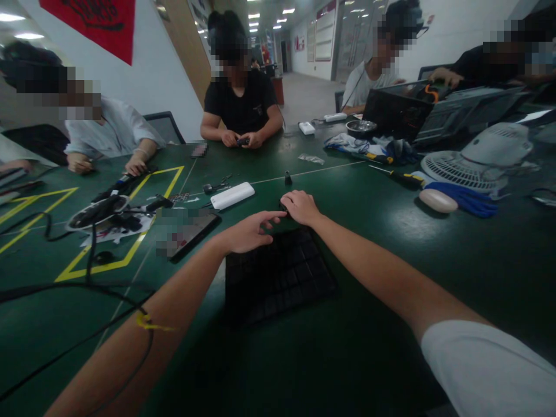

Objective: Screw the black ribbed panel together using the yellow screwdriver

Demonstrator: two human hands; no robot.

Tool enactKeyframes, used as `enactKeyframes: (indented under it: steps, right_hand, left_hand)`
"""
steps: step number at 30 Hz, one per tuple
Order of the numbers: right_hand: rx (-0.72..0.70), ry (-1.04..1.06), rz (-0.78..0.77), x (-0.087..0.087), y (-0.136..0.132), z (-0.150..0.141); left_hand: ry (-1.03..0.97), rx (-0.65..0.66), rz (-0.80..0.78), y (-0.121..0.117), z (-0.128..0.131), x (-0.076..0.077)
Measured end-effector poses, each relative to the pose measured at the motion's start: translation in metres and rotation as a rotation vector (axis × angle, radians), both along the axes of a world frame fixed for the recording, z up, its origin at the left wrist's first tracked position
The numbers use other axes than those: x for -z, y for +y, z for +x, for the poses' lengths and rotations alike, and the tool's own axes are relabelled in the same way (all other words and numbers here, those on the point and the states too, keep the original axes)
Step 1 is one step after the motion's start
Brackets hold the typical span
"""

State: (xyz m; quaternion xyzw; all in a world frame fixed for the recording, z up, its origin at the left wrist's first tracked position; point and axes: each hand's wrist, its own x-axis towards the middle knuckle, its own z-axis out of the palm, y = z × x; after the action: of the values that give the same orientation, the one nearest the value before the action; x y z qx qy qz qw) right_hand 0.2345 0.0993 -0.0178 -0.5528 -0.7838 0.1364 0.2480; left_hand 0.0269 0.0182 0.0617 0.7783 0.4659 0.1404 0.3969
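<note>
A black gridded tray (278, 278) lies on the green table (373, 324) in front of me. My left hand (249, 231) hovers over the tray's far edge with its fingers stretched out towards my right hand. My right hand (300, 207) rests just past the tray's far corner, fingers curled down over a small dark object (283, 205) that is mostly hidden. What it grips I cannot make out.
A white box (232, 195) and a phone (191, 234) lie to the left. Black cables (65, 289) cross a yellow-taped zone. A white fan (478, 159), screwdrivers (397, 174), a blue glove (464, 197) and a pale oval object (438, 200) sit right. Other people sit around the table.
</note>
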Motion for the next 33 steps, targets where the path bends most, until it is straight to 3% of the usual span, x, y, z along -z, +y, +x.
enactKeyframes:
  steps: [6, 10, 15, 33]
  right_hand:
    - [-0.003, -0.013, -0.011, -0.001, -0.001, -0.001]
    - [-0.018, -0.024, -0.009, -0.001, -0.002, -0.002]
    - [-0.031, -0.033, -0.001, -0.004, -0.006, 0.001]
    - [-0.031, 0.038, 0.045, 0.007, -0.004, 0.006]
  left_hand:
    - [-0.110, -0.331, 0.134, -0.009, -0.044, -0.002]
    - [-0.187, -0.509, 0.183, -0.013, -0.063, 0.016]
    - [-0.247, -0.638, 0.175, -0.019, -0.065, 0.038]
    - [-0.198, -0.506, 0.177, -0.026, -0.066, 0.054]
